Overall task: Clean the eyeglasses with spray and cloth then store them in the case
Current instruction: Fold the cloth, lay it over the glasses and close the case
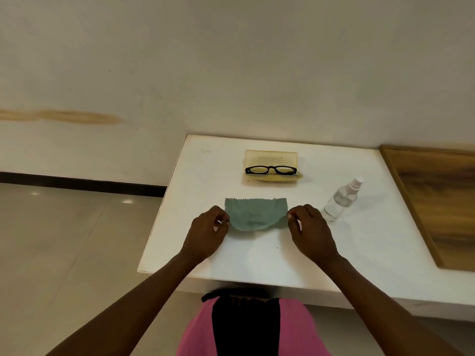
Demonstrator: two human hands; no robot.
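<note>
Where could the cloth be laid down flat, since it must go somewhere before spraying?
Bare table lies left of the case and near the front edge. Crowded: between cloth and spray bottle.

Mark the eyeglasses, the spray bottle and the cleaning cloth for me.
eyeglasses [270, 170]: head view, on the bridge of the black frame.
spray bottle [339, 201]: head view, on the clear body.
cleaning cloth [257, 213]: head view, on the green fabric's middle.
</note>
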